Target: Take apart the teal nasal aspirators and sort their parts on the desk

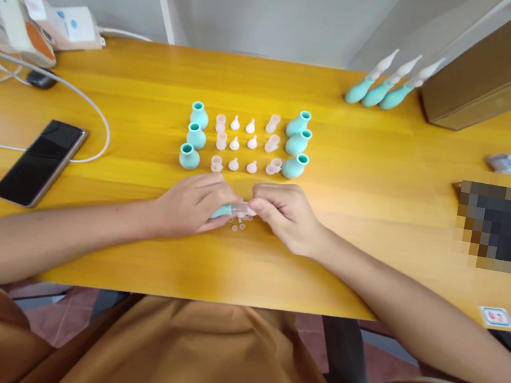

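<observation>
Blue-green bulb (222,212), mostly hidden, with a see-through neck (239,209) and whitish tip (251,212), left hand (194,204) curled around the bulb, right hand (284,216) pinching the tip

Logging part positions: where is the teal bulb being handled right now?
In the head view, the teal bulb is just left of centre in the left hand, with small loose rings to its right and the right hand beyond.

From beside the table (232,272), I see the one camera is worn on the head of the person (217,361), above the table's near side. It faces forward and down, rather near, having left hand (192,204) and right hand (288,216) central; behind the table, the panel (284,20) closes the view.
</observation>
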### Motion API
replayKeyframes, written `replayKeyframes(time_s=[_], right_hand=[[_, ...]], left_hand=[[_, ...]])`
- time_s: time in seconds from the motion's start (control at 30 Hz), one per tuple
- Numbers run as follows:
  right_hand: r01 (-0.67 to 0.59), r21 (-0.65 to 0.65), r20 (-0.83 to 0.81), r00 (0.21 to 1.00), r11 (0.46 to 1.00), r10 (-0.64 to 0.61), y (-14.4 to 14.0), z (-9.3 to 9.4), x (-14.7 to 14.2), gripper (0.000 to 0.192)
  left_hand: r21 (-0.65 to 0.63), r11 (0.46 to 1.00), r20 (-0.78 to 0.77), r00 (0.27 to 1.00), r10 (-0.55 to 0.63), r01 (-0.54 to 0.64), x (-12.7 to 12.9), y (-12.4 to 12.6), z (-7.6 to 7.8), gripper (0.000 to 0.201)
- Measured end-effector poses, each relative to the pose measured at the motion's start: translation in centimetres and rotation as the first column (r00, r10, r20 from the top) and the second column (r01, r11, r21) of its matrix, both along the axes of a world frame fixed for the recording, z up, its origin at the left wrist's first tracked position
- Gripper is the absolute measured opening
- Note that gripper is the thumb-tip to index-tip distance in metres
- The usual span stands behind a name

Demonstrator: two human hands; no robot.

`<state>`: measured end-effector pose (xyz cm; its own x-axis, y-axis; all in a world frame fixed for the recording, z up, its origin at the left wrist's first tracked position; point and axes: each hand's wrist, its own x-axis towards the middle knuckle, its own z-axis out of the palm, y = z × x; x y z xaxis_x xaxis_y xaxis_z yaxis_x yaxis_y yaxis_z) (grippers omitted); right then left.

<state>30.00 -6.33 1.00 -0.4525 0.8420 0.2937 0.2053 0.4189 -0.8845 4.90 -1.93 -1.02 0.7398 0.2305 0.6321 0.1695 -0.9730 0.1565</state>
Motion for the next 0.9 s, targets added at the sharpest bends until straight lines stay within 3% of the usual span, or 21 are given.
replayKeyframes(time_s=[0.2, 0.37, 0.53, 0.77, 0.9], right_hand=[[-0.191, -0.287, -0.348, 0.934, 0.939, 0.083, 0.1, -1.1, -0.5, 0.067], [-0.322, -0.33, -0.497, 0.859, 0.887, 0.126, 0.0, -2.0, -1.3, 0.056], [-0.322, -0.322, -0.426, 0.889, 0.89, 0.168, -0.2, -2.1, -1.5, 0.048], [-0.233, -0.088, -0.148, 0.965, 0.969, 0.219, 0.2, -1.7, -0.9, 0.045], [-0.221, -0.097, -0.146, 0.968, 0.97, 0.206, 0.3, -1.8, -0.8, 0.043]], left_hand=[[-0.135, 0.99, 0.0, 0.999, -0.032, 0.032, -0.2, 0.1, 0.5, 0.019], [-0.242, 0.964, 0.18, 0.982, -0.064, 0.107, -0.1, -0.6, 0.8, 0.016], [-0.32, 0.942, 0.249, 0.968, -0.019, 0.101, 0.0, -1.4, 0.9, 0.034], [-0.338, 0.939, 0.219, 0.976, 0.012, 0.065, -0.1, -0.9, 1.4, 0.02], [-0.34, 0.939, 0.223, 0.975, 0.018, 0.06, 0.0, -0.8, 1.5, 0.019]])
